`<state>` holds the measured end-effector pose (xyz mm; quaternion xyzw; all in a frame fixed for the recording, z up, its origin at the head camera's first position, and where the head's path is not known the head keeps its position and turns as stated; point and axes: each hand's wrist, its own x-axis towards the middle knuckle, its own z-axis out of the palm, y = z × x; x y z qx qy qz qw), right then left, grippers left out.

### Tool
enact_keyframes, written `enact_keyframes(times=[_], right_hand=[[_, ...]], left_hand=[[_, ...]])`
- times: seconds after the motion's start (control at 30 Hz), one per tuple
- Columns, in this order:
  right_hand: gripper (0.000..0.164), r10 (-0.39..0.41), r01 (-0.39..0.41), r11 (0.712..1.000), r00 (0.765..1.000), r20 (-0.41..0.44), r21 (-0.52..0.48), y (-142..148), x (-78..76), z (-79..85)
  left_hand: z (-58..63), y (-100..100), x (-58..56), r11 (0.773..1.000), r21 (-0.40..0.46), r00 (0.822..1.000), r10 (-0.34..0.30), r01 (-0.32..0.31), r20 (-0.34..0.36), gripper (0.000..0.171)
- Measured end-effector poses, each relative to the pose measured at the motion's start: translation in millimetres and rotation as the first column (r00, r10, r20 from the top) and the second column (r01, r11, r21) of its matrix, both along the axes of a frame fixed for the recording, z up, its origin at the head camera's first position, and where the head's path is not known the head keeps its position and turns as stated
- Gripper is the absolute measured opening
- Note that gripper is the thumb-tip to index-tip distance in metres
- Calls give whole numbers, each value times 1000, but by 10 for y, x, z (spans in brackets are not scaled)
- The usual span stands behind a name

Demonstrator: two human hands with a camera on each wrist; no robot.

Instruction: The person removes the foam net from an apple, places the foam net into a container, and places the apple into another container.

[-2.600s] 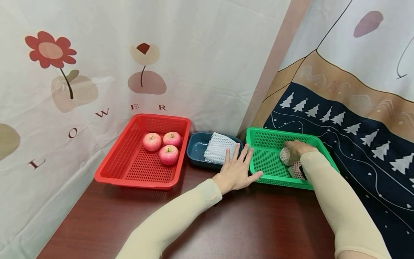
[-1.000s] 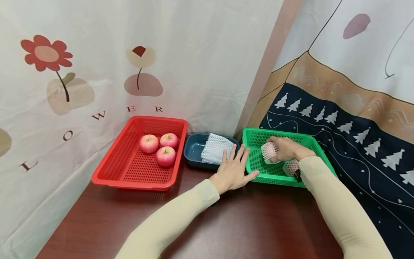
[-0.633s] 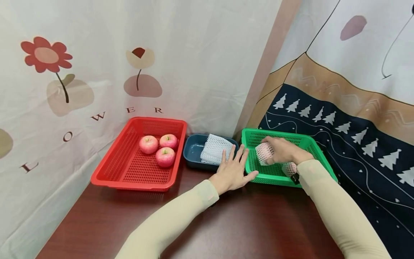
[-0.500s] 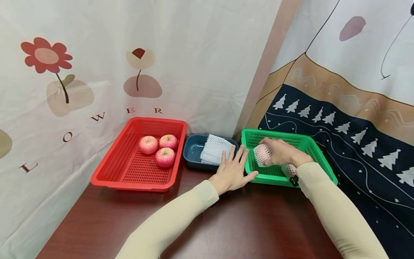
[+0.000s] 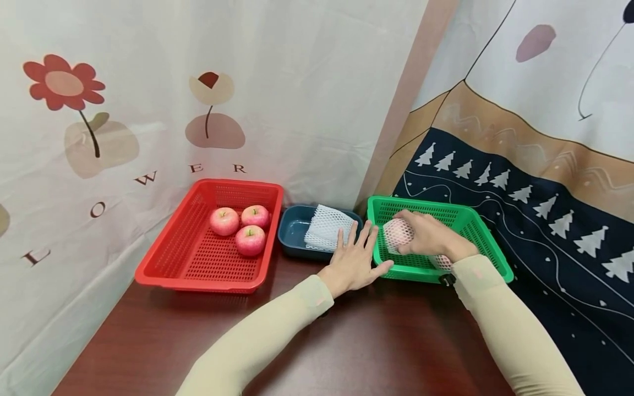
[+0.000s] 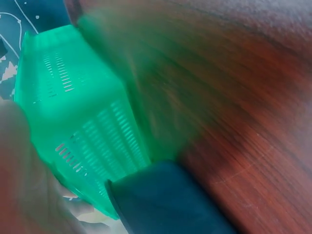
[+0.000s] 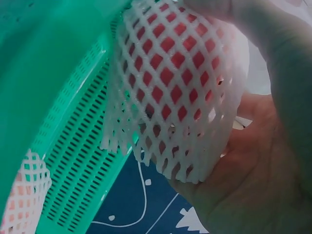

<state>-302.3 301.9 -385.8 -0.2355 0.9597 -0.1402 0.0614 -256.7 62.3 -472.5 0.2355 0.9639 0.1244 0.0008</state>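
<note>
At the right of the frame, the right hand (image 5: 427,236) grips a netted apple (image 5: 398,235) at the green basket's (image 5: 408,271) left end; its foam net (image 7: 170,92) probably cushions the fruit. A second netted apple (image 5: 441,262) lies nearby, partly hidden by the wrist. At centre, the left hand (image 5: 350,264) has straight, spread fingers and grips nothing, perhaps steadying the blue tray (image 5: 294,226) and basket corner, though contact is unclear. The tray likely gathers loose nets (image 5: 327,225) beside the red basket (image 5: 198,284), where bare apples (image 5: 250,240) cluster at left.
</note>
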Motion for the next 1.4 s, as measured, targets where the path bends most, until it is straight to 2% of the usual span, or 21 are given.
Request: enact_keyframes(times=[0.3,0.6,0.87,1.4], right_hand=[[80,-14,12,999,999,-49,-33,-17,71,-58],[83,-45,38,996,995,-93,-82,-61,151,-82],[84,-88,78,994,986,-143,-70,-149,269,-36],[83,-34,18,998,971,-235,-68,-394,546,12]], left_hand=[[41,-13,64,1000,20,1000,-2,2,-2,98],[79,-76,186,1000,6,998,-17,18,-56,93],[179,-200,309,999,-36,993,-24,20,-119,92],[217,-560,533,999,-36,989,-9,4,-146,86]])
